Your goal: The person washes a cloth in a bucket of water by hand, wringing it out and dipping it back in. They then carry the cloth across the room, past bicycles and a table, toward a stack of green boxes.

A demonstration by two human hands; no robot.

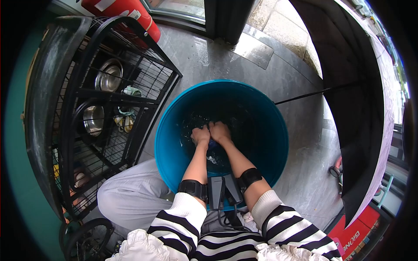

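Observation:
A large blue tub (163,130) stands in front of me, with dark water and what looks like dark wet cloth (212,144) in it. Both of my hands are low inside the tub, side by side and almost touching. My left hand (201,135) is closed, its fingers curled on the dark cloth. Close against it, my right hand (219,132) is also closed on the cloth. The cloth's shape and edges are hard to make out against the dark water. Small pale patches, like foam or glints, show near the hands.
A black wire cage (122,102) with metal bowls (109,76) stands at left. Behind it is a red cylinder (150,26). An open black umbrella (348,82) lies at right, its shaft reaching the tub. A red box (359,230) sits at lower right.

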